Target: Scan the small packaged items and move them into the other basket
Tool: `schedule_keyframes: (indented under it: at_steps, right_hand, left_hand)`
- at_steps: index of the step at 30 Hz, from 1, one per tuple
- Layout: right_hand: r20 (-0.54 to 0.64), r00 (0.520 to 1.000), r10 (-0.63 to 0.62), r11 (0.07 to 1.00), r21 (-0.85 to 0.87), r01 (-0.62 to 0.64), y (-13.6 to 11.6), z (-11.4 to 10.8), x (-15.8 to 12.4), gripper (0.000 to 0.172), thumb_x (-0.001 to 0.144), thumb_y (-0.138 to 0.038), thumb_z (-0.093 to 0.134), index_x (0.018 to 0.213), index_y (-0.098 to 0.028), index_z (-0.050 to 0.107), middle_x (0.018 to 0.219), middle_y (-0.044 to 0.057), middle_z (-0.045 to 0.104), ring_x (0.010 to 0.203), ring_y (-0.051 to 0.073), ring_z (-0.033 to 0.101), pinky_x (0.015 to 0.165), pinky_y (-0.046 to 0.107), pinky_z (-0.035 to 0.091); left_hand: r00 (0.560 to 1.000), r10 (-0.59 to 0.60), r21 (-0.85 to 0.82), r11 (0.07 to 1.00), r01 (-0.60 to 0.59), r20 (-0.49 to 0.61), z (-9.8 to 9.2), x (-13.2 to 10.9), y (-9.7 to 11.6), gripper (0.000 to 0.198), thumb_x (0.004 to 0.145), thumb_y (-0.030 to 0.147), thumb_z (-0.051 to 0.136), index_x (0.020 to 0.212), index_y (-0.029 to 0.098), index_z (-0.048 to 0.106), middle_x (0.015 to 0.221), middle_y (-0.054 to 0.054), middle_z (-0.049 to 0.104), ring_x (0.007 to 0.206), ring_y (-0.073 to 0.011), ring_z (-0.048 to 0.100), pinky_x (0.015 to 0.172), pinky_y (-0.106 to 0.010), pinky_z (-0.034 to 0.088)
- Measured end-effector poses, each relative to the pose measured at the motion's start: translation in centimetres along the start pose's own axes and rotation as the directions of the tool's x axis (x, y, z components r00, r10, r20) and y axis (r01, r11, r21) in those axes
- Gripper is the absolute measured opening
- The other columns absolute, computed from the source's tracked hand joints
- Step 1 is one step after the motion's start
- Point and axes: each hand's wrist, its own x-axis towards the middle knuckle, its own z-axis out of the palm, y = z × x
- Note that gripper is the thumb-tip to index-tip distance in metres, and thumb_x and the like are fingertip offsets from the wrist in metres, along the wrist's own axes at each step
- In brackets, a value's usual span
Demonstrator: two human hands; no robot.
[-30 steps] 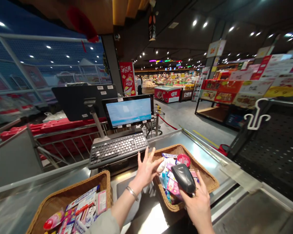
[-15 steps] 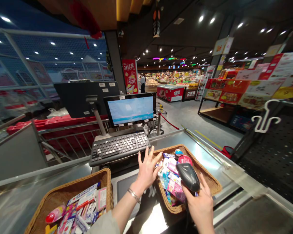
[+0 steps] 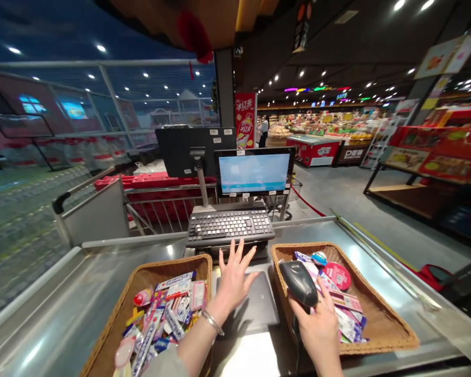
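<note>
With fingers spread and nothing in them, my left hand hovers over the grey plate set in the counter, just short of the keyboard. My right hand grips a black handheld barcode scanner, its head pointing up and left. The scanner is above the left side of the right wicker basket, which holds packaged sweets and a round pink pack. To the left, another wicker basket is filled with wrapped sweets, partly hidden by my left forearm.
Behind the keyboard stand a lit monitor and a second screen seen from its back. The metal counter has raised edges. Beyond are a metal railing, a red freezer and shelves of boxes.
The view has turned left, so the scene sits further right. My left hand has moved away from the right basket toward the middle. The scanner has shifted to that basket's left side.
</note>
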Motion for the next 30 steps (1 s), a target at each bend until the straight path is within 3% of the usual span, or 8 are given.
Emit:
schedule_keyframes:
  at_steps: [5, 11, 16, 22, 30]
  right_hand:
    - [0.096, 0.994, -0.043, 0.999, 0.027, 0.040, -1.6, 2.0, -0.6, 0.037, 0.077, -0.052, 0.061, 0.091, -0.021, 0.074, 0.119, 0.013, 0.066, 0.137, 0.034, 0.038, 0.112, 0.055, 0.029]
    - [0.199, 0.977, -0.071, 0.996, 0.069, 0.058, -3.0, 4.3, -1.4, 0.045, 0.076, -0.054, 0.062, 0.105, -0.021, 0.072, 0.128, 0.012, 0.062, 0.139, 0.032, 0.035, 0.115, 0.052, 0.027]
    - [0.252, 0.964, -0.085, 0.995, 0.076, 0.068, -3.6, 6.4, -2.5, 0.046, 0.074, -0.056, 0.064, 0.099, -0.019, 0.074, 0.133, 0.015, 0.058, 0.137, 0.033, 0.039, 0.113, 0.052, 0.030]
    - [0.354, 0.922, -0.155, 0.985, 0.132, 0.114, -4.8, 7.9, -3.4, 0.038, 0.073, -0.051, 0.066, 0.096, -0.022, 0.074, 0.117, 0.010, 0.068, 0.136, 0.031, 0.040, 0.110, 0.050, 0.035]
    - [0.424, 0.891, -0.164, 0.980, 0.171, 0.099, -5.8, 9.6, -4.2, 0.030, 0.072, -0.047, 0.065, 0.088, -0.025, 0.075, 0.113, 0.007, 0.070, 0.135, 0.030, 0.041, 0.109, 0.051, 0.033]
  left_hand:
    - [0.997, -0.075, 0.022, 0.997, 0.075, 0.005, -1.0, -2.3, -2.3, 0.065, 0.091, 0.030, 0.057, 0.149, 0.035, 0.028, 0.162, -0.008, 0.016, 0.149, -0.0335, 0.006, 0.112, -0.070, 0.013]
    - [0.982, -0.186, 0.037, 0.982, 0.185, 0.023, -2.2, -4.9, -4.9, 0.065, 0.091, 0.033, 0.057, 0.149, 0.036, 0.028, 0.163, -0.007, 0.013, 0.149, -0.0332, 0.006, 0.113, -0.069, 0.012]
    - [0.967, -0.253, 0.052, 0.966, 0.251, 0.028, -2.8, -7.2, -6.5, 0.064, 0.091, 0.034, 0.056, 0.149, 0.035, 0.028, 0.162, -0.008, 0.017, 0.149, -0.0325, 0.007, 0.113, -0.070, 0.011]
    - [0.928, -0.369, 0.091, 0.927, 0.363, 0.053, -2.9, -10.0, -8.6, 0.066, 0.090, 0.033, 0.057, 0.149, 0.030, 0.029, 0.161, -0.011, 0.019, 0.149, -0.0348, 0.010, 0.112, -0.070, 0.012]
    - [0.865, -0.498, 0.208, 0.855, 0.476, 0.066, -3.4, -13.1, -11.7, 0.064, 0.091, 0.040, 0.054, 0.149, 0.026, 0.031, 0.161, -0.013, 0.020, 0.148, -0.0353, 0.012, 0.114, -0.068, 0.011]
